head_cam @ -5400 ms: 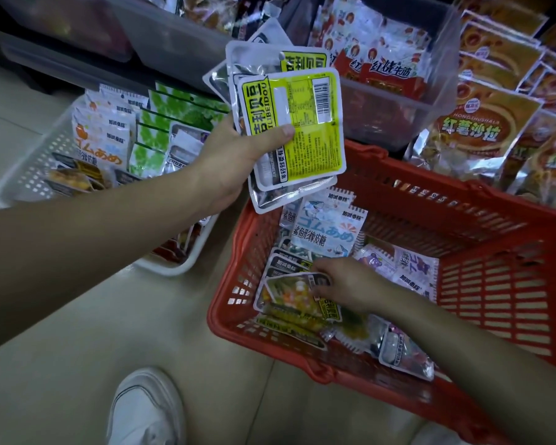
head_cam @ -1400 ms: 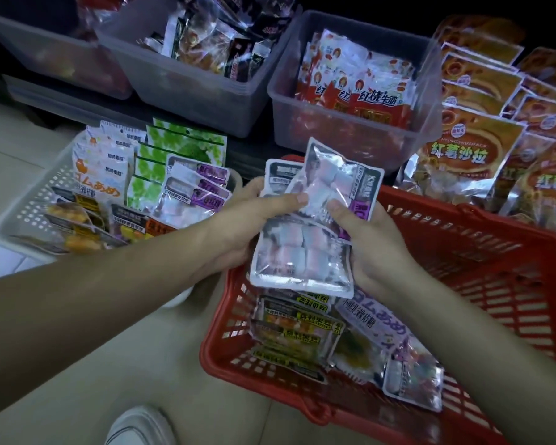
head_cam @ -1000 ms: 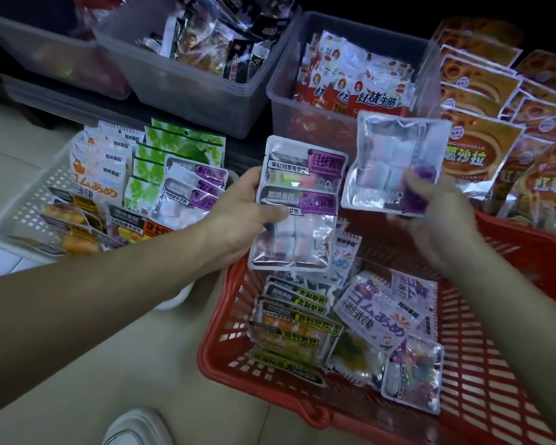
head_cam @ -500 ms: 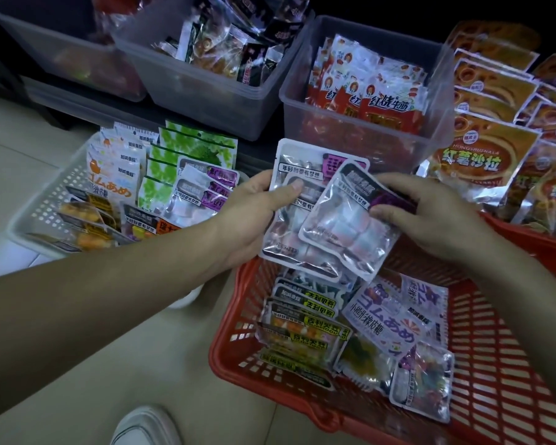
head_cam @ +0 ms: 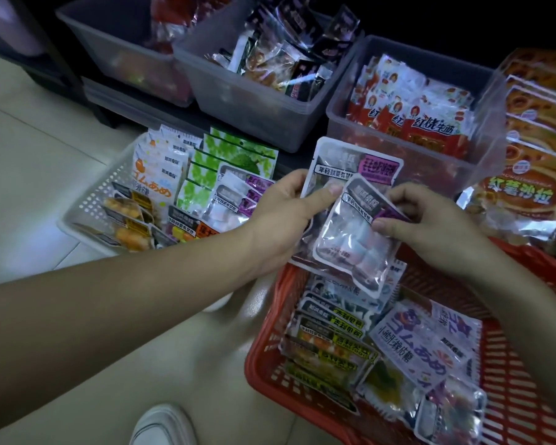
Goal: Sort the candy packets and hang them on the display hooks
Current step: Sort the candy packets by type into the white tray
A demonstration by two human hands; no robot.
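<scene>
The left hand [head_cam: 283, 216] grips a stack of purple-labelled packets [head_cam: 350, 165], long axis upright, labels at the top. The right hand [head_cam: 430, 229] pinches a front packet [head_cam: 353, 239] against the stack, tilted, label end up-left, above the red basket [head_cam: 523, 390].

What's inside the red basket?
The red basket holds loose candy packets: yellow-labelled packets and a white packet with blue letters. The hand-held packets cover its far end.
</scene>
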